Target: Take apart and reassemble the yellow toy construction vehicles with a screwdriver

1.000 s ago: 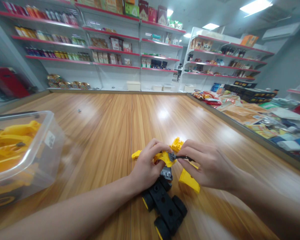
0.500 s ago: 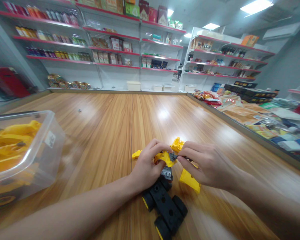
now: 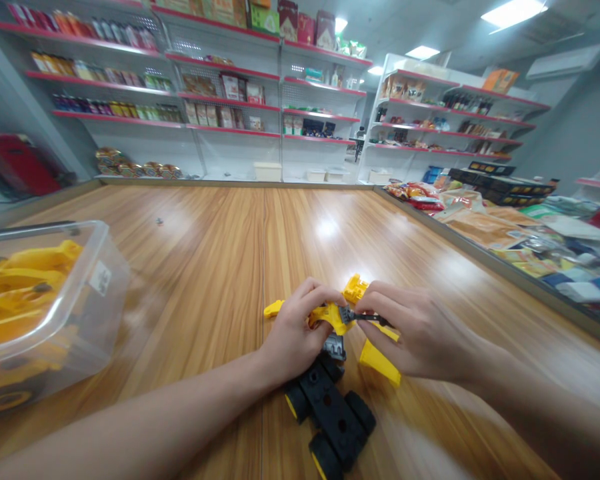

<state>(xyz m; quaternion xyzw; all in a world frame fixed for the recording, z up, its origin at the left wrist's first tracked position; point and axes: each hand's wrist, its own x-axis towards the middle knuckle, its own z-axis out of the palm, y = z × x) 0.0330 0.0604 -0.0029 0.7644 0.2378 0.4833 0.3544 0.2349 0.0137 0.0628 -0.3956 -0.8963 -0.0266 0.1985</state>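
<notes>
My left hand (image 3: 300, 330) is closed around a yellow toy vehicle part (image 3: 337, 320) with a grey piece (image 3: 347, 314) at its right end. My right hand (image 3: 415, 330) pinches a thin black rod (image 3: 373, 319), whose left tip meets the grey piece; I cannot tell whether it is a tool or a toy part. Below my hands lies a black toy truck chassis (image 3: 333, 413) with black wheels and yellow hubs. A yellow tipper-like part (image 3: 379, 363) rests under my right hand. Behind the hands is another yellow part (image 3: 355, 288), and a yellow tip (image 3: 273, 309) shows left of my left hand.
A clear plastic bin (image 3: 103, 313) with yellow toy vehicles stands at the left on the wooden table (image 3: 205, 253). A tiny object (image 3: 160, 221) lies toward the back left. Packaged goods (image 3: 500, 227) lie beyond the right edge, and stocked shelves (image 3: 230, 130) stand behind.
The fingers of my right hand have shifted slightly, and more of the black rod shows between them. My left hand, the chassis and the loose yellow parts stay where they were.
</notes>
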